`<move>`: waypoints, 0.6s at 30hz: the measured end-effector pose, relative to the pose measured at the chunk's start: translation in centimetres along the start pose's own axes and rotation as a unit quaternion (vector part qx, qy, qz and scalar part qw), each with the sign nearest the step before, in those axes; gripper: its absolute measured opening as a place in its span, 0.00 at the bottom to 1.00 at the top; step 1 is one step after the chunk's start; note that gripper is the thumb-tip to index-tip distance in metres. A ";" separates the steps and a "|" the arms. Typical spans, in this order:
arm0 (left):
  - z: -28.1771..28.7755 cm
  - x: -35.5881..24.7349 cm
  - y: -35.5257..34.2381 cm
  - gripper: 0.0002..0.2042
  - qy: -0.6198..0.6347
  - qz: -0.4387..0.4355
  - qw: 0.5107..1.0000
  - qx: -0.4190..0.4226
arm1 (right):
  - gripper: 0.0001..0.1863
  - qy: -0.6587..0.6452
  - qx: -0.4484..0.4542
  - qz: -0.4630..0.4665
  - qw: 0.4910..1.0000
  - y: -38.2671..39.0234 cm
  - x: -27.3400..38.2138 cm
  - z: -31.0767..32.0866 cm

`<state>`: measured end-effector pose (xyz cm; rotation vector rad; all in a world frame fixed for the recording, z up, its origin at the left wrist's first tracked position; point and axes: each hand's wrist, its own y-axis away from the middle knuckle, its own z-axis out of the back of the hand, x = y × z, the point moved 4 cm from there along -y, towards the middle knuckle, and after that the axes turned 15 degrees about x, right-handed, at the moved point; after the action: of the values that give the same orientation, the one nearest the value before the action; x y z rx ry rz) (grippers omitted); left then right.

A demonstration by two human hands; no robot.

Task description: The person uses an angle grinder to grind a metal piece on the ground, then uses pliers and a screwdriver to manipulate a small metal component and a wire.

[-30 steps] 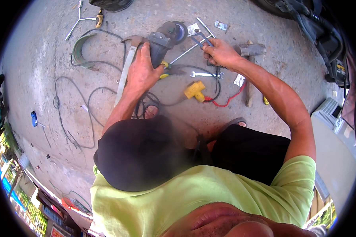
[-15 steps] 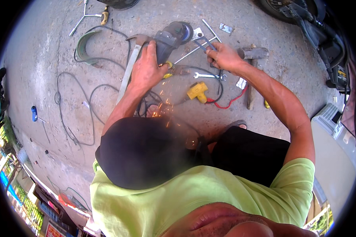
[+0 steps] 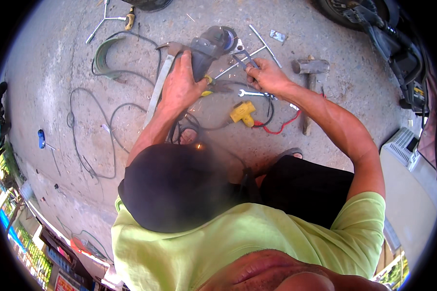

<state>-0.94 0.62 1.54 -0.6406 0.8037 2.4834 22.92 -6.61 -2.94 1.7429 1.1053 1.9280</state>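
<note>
My left hand (image 3: 180, 86) is wrapped round the body of an angle grinder (image 3: 205, 54), its round disc facing right. In my right hand (image 3: 268, 76) is a dark pliers-like tool (image 3: 245, 60). At its tip a small metal plate (image 3: 239, 47) with a hole meets the disc edge, or nearly so; the exact contact is too small to tell. A few sparks show around it. Beside my left wrist lies a long flat grey bar (image 3: 159, 89), partly hidden by the hand. Yellow-handled pliers (image 3: 207, 87) lie below the grinder.
A T-handled wrench (image 3: 265, 47), a spanner (image 3: 250, 92), a yellow connector block (image 3: 243, 112) and a hammer (image 3: 311, 66) lie on the concrete. Cable loops (image 3: 112, 123) and a curved green piece (image 3: 102, 58) are at left. A motorbike (image 3: 388, 43) stands far right.
My right hand has moved slightly left and down, with the tool and small plate. The spark stream below the grinder has thinned. My left hand and the grinder hardly moved.
</note>
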 end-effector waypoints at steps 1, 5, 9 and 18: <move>0.0 0.1 0.0 0.43 -0.003 0.001 1.000 0.005 | 0.08 -0.011 -0.013 0.012 1.000 0.1 0.2 0.2; -0.5 0.7 0.3 0.42 0.010 -0.001 1.000 -0.005 | 0.09 -0.048 -0.049 0.025 0.997 0.0 1.0 2.0; -0.5 0.8 0.0 0.42 0.020 -0.005 1.000 -0.023 | 0.09 -0.041 -0.059 0.038 0.997 -0.2 0.7 3.0; 0.2 0.0 -0.5 0.42 0.010 0.005 1.000 -0.010 | 0.14 -0.004 -0.074 0.039 0.996 -0.4 0.7 2.6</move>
<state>-0.75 1.15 1.47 -0.6706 0.7924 2.5000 25.16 -5.01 -2.80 1.7347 0.8786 1.9926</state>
